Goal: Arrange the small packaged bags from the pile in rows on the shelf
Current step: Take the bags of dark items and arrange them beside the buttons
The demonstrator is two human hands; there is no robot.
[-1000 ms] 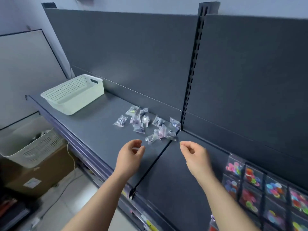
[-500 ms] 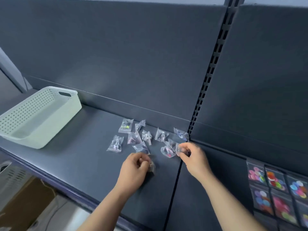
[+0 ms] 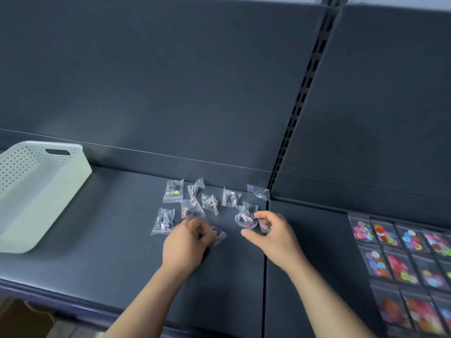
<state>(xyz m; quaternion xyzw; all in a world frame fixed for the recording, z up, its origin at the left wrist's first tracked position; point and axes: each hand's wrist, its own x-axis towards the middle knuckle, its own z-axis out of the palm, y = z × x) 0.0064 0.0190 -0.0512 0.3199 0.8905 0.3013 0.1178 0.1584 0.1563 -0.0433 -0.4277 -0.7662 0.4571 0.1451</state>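
A dark grey shelf (image 3: pixel 109 240) carries a loose pile of bags (image 3: pixel 210 202), small and clear, near the back wall. The left hand (image 3: pixel 185 245) is curled, pinching one bag (image 3: pixel 219 236) against the shelf just in front of the pile. The right hand (image 3: pixel 275 237), fingers curled with the thumb apart, holds a second bag (image 3: pixel 264 226) at the pile's right edge. A white basket (image 3: pixel 80 172) stands at the far left. Flat colourful packets (image 3: pixel 400 259) lie in rows at the right.

Dark grey back panel (image 3: pixel 170 81), slotted upright (image 3: pixel 300 106)
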